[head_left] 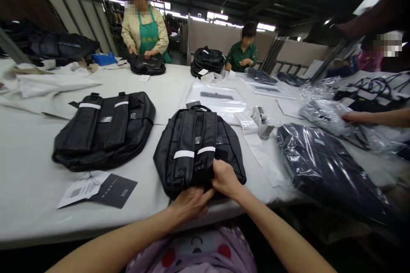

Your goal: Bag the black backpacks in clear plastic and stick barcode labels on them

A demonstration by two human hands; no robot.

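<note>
A black backpack (205,136) lies in front of me with its shoulder straps up, white bands around both straps. My right hand (226,178) is closed on its near edge, by the lower end of the right strap. Against the same edge, slightly lower and to the left, my left hand (192,201) grips the backpack, with some of its fingertips hidden under it. Left of it lies a second black backpack (105,130), straps up. A dark hang tag (117,190) and a white label (80,190) rest beside that one.
A tape dispenser (262,123) and a roll of printed labels (246,123) stand to the right. Beyond them is a plastic-wrapped dark bag (326,162). Clear plastic bags (218,98) lie behind. Two people (145,30) work across the table; another person's hand (355,116) reaches in from the right.
</note>
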